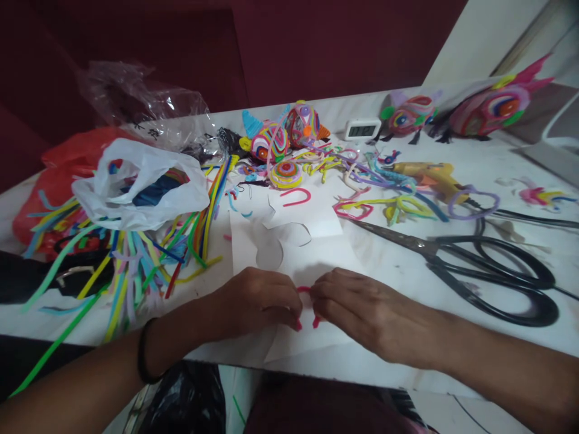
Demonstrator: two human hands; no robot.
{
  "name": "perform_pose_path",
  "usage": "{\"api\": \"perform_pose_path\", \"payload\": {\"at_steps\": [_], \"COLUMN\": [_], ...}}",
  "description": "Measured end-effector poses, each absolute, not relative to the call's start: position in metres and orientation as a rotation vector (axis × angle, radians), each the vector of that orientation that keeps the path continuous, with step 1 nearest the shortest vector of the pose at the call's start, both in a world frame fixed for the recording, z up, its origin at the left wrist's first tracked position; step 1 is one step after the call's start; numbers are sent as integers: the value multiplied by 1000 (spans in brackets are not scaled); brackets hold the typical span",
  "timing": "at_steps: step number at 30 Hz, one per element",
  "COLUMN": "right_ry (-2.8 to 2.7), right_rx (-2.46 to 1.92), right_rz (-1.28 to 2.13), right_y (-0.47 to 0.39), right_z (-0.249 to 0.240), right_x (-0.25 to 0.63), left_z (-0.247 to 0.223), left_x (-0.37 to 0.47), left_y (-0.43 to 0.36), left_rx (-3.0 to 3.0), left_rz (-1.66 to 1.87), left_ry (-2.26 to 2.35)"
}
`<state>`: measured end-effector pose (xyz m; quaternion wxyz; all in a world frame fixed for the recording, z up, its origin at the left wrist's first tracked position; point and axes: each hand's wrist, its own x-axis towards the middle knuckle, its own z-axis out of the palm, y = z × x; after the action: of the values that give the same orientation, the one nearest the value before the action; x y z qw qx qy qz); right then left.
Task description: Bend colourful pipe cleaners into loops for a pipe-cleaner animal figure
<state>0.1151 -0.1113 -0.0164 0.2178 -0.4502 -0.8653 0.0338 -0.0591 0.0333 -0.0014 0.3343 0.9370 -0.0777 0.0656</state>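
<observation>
Pinkish-red strip [304, 289], bent but unreleased, is clamped by fingers of the left hand [257, 301] and right hand [364, 304]; another U-shaped strip [310, 194] lies already formed.

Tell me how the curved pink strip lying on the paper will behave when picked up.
The curved pink strip is probably very light, being so thin. It likely holds its bend, since it lies in a U with nothing visible pinning it. It seems unlikely to roll, as both arms lie along the paper.
</observation>
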Motion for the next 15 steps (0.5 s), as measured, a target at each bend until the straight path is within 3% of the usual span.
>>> {"api": "perform_pose_path", "payload": {"at_steps": [15], "right_ry": [-2518], "right_rx": [-1274], "right_rz": [-45], "right_y": [-112], "right_z": [-20], "right_x": [106], "left_z": [-16], "left_x": [-66], "left_y": [23], "left_rx": [2442], "left_rz": [231], "left_ry": [-218]}}
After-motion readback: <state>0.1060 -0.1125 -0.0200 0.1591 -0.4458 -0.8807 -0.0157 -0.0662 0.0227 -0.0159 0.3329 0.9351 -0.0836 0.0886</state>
